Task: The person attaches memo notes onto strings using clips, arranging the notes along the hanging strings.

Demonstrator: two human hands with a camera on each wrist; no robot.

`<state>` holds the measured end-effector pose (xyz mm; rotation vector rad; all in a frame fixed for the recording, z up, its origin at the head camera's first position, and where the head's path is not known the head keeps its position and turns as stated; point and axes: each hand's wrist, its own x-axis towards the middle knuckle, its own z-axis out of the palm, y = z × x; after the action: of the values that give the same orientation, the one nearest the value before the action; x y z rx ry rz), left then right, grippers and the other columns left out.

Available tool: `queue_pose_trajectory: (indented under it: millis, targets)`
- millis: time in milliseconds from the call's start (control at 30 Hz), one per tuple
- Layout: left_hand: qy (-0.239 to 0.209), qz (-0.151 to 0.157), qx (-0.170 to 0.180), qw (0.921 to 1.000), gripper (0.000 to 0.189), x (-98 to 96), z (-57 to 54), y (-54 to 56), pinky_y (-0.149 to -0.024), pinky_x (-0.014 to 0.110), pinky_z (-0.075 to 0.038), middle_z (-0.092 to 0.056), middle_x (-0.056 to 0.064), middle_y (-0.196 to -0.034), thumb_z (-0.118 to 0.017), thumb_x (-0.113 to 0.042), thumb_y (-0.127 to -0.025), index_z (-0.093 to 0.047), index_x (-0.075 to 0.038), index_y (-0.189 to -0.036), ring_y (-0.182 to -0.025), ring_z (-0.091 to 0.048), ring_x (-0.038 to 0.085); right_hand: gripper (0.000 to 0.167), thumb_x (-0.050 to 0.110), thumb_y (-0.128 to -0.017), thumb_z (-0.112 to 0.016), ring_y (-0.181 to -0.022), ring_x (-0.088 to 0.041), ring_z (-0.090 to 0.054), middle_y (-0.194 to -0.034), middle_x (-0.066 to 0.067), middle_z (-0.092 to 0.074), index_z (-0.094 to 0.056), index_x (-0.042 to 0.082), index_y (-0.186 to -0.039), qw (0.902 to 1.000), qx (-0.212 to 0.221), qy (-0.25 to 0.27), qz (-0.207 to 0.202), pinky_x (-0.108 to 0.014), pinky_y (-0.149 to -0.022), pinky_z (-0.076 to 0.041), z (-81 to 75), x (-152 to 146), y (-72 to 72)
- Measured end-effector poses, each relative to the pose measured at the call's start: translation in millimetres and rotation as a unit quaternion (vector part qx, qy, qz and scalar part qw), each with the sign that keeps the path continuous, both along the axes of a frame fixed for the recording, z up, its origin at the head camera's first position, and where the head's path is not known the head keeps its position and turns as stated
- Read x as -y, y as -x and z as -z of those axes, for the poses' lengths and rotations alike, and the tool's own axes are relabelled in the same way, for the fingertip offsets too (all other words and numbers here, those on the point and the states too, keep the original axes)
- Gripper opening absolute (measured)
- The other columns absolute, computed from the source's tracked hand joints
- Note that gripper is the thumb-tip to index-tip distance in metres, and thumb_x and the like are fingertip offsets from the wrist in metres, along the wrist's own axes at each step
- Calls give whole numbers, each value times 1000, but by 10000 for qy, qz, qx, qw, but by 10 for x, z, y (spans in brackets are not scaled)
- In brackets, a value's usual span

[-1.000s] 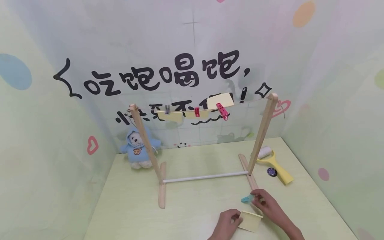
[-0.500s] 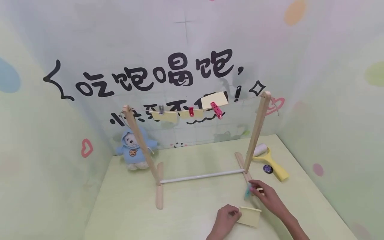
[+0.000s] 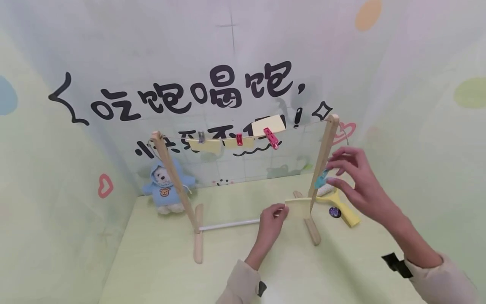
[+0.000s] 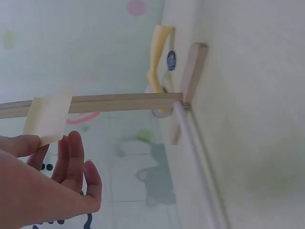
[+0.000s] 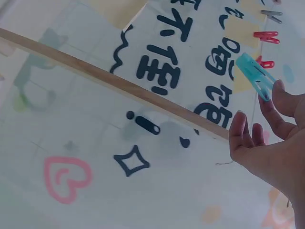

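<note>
My left hand pinches a pale yellow sheet of paper by its left edge, raised in front of the right wooden post. The left wrist view shows this paper between thumb and fingers. Near that post, my right hand holds a teal clothespin; in the right wrist view the clothespin is pinched at its handle end. On the string between the posts, a grey clip, a red clip and a pink clothespin each hold a yellow paper.
The left post stands in front of a plush bear in blue. A white rod joins the posts low down. Behind the right foot lie a yellow-handled roller and a dark round disc. Printed sheeting encloses the table.
Both hands have risen from the front right of the table. The left carries the yellow paper up and forward; the right lifts the teal clothespin beside the right post. The head view has shifted slightly.
</note>
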<state>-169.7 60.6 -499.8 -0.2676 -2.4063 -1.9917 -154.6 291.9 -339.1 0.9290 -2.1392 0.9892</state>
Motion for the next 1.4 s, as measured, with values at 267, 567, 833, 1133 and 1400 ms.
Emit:
queue_pose_trajectory:
  millis: [267, 567, 833, 1133, 1400]
  targets:
    - [-288, -200, -520, 9980, 24, -14, -574, 302, -87, 26, -59, -79, 17, -114, -71, -17, -107, -79, 3, -118, -99, -75, 21, 59, 52, -104, -62, -129, -9, -52, -145, -7, -47, -73, -5, -113, 9996, -200, -194, -58, -16, -99, -42, -455, 35, 152]
    - [-507, -292, -843, 9947, 25, -51, -1033, 448, -90, 25, -55, -78, 18, -114, -70, -16, -108, -79, 4, -120, -104, -72, 24, 23, -16, -89, -79, -133, -8, -54, -144, 19, -35, -74, -7, -109, 9995, -86, -239, 169, -14, -108, -42, -804, 101, 279]
    - [-661, -286, -792, 9943, 28, -42, -1290, 575, -92, 26, -53, -77, 16, -120, -69, -19, -110, -77, 2, -126, -105, -68, 18, 19, -19, -90, -77, -135, -2, -48, -135, 19, -37, -75, -8, -106, 9985, 186, 25, 508, -18, -97, -43, -1053, 213, 486]
    - [-956, -153, -558, 9937, 30, -76, -1460, 630, -82, 22, -48, -76, 13, -118, -69, -24, -110, -75, -1, -129, -93, -61, 10, 9, -12, -94, -77, -138, 0, -44, -124, 19, -37, -75, -10, -103, 9987, 76, 99, 498, -22, -100, -38, -1173, 321, 749]
    - [-1037, -205, -573, 9927, 32, -117, -1545, 676, -76, 21, -46, -77, 15, -119, -71, -23, -109, -76, -1, -131, -90, -59, 13, 9, -11, -94, -79, -133, -9, -47, -120, 14, -38, -76, -9, -103, 9982, 195, 2, 567, -23, -98, -38, -1193, 333, 856]
